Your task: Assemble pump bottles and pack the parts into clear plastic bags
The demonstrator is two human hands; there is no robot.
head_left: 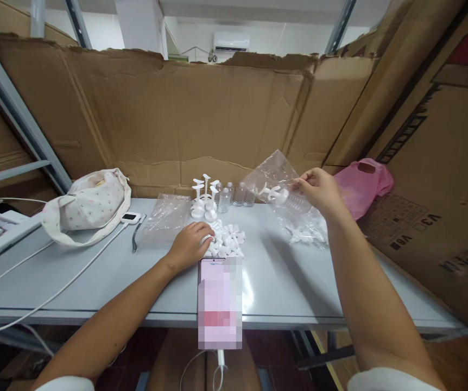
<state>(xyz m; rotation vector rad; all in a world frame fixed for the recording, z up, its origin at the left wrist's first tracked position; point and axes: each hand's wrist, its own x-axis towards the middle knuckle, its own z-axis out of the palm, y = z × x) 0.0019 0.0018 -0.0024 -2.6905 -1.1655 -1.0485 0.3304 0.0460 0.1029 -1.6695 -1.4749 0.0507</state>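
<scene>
My right hand (pixel 321 190) pinches the edge of a clear plastic bag (pixel 277 165), lifted over the table. White pump-like parts (pixel 275 194) and a clear ribbed piece show in or behind the bag. My left hand (pixel 189 244) lies on the table, fingers loosely bent and touching the left side of a pile of small white plastic pieces (pixel 228 241). Behind the pile stand several white pump heads (pixel 205 198). Several small clear bottles (pixel 223 201) are lined up beside them.
A phone (pixel 220 304) with a blurred screen lies at the table's front edge. Left are a flat clear bag (pixel 166 217), a small white device (pixel 131 218), a cloth bag (pixel 91 203) and cables. Right are another clear bag (pixel 307 233), a pink bag (pixel 356 187) and cardboard (pixel 433 190).
</scene>
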